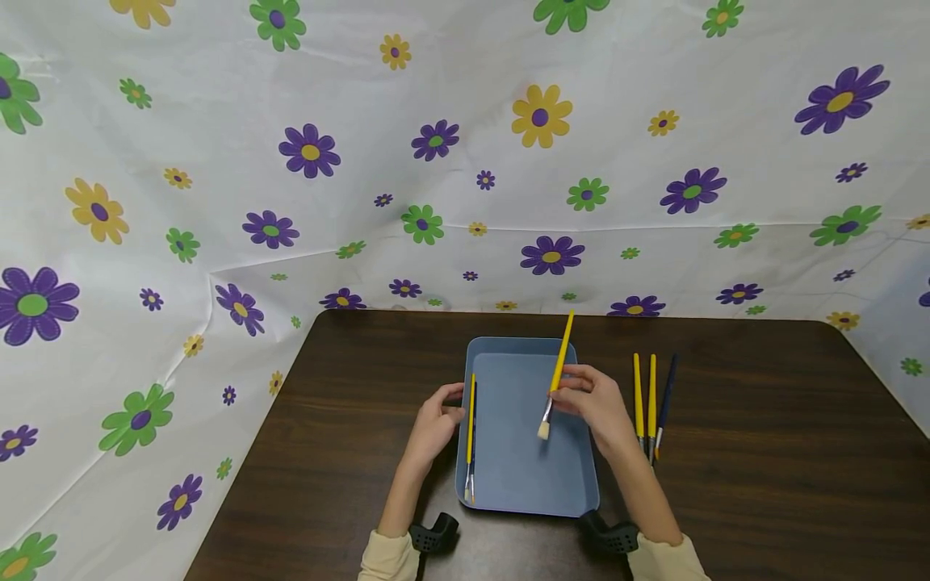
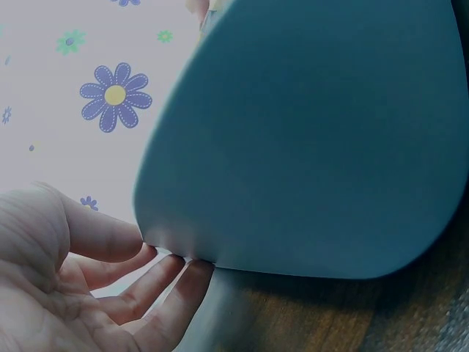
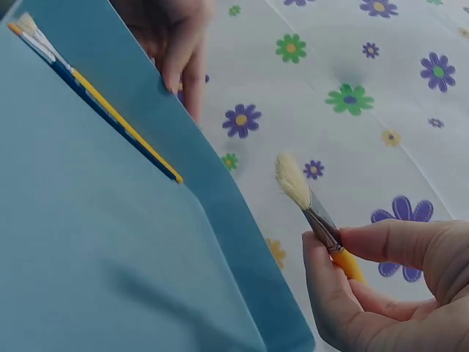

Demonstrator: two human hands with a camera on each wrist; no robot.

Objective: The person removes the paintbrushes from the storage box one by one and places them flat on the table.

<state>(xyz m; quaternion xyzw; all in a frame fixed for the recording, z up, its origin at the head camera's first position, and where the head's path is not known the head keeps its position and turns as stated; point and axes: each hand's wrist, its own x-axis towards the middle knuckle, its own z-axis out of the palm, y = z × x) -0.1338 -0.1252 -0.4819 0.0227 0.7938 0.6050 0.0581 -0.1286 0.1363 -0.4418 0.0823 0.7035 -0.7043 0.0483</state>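
Note:
My right hand [image 1: 594, 403] pinches a yellow-handled paintbrush [image 1: 561, 355] between thumb and fingers, close to its metal ferrule. Its pale bristles point down over the blue-grey tray [image 1: 519, 484], and the handle slants up and away. In the right wrist view the bristle tuft [image 3: 292, 180] looks wide and flat. At the tray's left side, the fingertips of my left hand [image 1: 433, 424] touch the outer wall near the rim. Inside the tray along that wall lie a yellow paintbrush [image 1: 471, 420] and a dark blue paintbrush [image 3: 95, 101], side by side.
Right of the tray, two yellow paintbrushes [image 1: 638, 395] and a dark blue one [image 1: 666, 403] lie on the dark wooden table [image 1: 770, 452]. My right forearm passes close to them. A flower-patterned sheet [image 1: 465, 177] hangs behind the table and down its left side.

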